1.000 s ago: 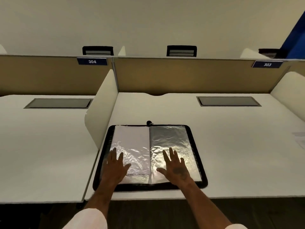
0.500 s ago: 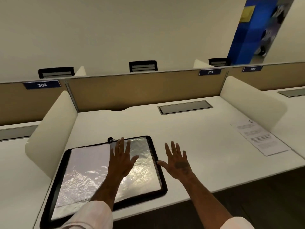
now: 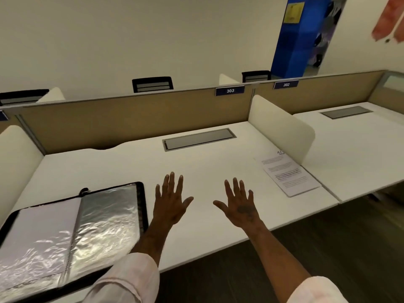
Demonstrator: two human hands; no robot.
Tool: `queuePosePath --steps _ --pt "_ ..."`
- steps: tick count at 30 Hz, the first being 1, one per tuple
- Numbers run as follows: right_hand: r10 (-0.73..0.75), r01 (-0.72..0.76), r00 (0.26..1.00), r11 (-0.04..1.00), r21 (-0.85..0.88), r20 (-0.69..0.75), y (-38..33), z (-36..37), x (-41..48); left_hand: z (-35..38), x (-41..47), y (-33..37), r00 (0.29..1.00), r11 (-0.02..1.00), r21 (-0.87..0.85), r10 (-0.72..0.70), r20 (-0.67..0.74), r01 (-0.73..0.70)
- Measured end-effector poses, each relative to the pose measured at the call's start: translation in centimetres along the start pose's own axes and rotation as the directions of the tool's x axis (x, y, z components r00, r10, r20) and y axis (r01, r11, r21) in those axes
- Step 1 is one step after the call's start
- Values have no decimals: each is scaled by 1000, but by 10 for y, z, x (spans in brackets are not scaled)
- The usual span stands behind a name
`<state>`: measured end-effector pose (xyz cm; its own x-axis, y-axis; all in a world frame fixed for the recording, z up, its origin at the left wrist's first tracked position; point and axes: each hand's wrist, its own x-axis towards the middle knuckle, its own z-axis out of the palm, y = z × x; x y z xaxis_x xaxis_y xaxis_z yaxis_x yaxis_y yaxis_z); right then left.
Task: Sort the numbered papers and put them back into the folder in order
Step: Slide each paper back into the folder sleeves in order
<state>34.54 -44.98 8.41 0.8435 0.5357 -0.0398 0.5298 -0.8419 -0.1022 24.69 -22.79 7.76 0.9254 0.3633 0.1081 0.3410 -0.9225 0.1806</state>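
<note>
Both hands have left the folder's sleeves. Their fingers are straight, spread and holding nothing as the left hand (image 3: 170, 200) and right hand (image 3: 239, 204) hover over the desk (image 3: 196, 167) near its front edge. The zip folder (image 3: 143, 206) lies open at the front-left corner, just beside the left hand. The stack of numbered papers (image 3: 288, 173) sits at the right edge, against the divider (image 3: 282, 125). Fetching them seems the step in hand, so the next move calls for a long rightward reach.
</note>
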Motion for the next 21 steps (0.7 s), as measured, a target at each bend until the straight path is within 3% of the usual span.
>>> queuePosePath --steps 11,21 --pt "192 -192 981 980 49 8 140 8 15 60 76 130 984 988 -40 153 90 -150" --pt "323 -323 946 946 16 -9 255 9 93 105 195 229 957 966 -73 256 134 -248"
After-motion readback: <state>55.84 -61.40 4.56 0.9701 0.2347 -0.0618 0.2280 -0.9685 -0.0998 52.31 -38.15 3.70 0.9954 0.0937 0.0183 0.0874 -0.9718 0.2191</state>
